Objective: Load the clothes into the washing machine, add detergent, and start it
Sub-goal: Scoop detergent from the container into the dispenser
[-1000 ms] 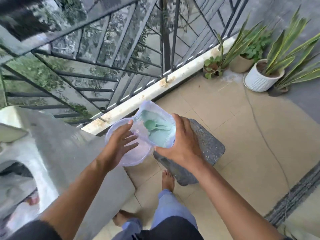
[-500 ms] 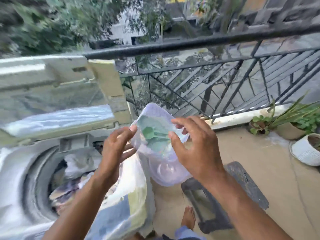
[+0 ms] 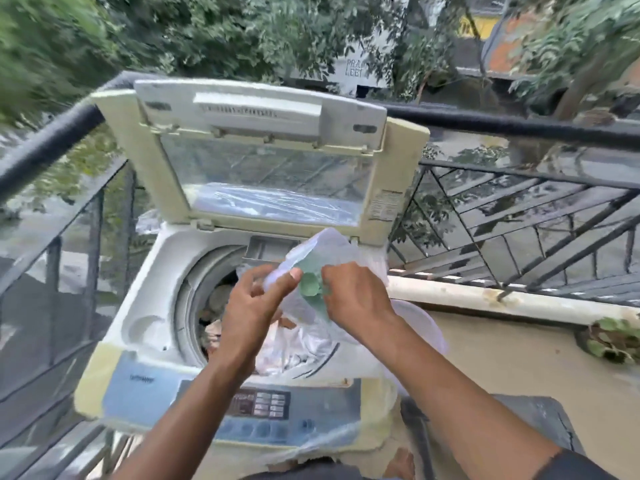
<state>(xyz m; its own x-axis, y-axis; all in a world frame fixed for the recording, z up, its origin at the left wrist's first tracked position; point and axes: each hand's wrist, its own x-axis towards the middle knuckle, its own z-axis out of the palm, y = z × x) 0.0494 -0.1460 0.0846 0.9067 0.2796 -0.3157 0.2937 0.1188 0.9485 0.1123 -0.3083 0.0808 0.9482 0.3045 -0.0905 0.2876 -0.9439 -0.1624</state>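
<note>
A tiled balcony floor (image 3: 519, 368) is bounded by a black railing (image 3: 519, 126). Trees (image 3: 207, 32) are seen beyond in daylight.

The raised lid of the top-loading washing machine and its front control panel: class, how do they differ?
The raised lid stands upright at the back; the front control panel lies low at the near edge. The lid has a clear window; the panel is blue with round buttons and a dark display. Both have yellowed cream plastic edging.

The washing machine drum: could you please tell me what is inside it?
Crumpled clothes lie inside the drum. Both hands, left hand and right hand, and the detergent bag cover its right part, so the rest cannot be seen.
</note>
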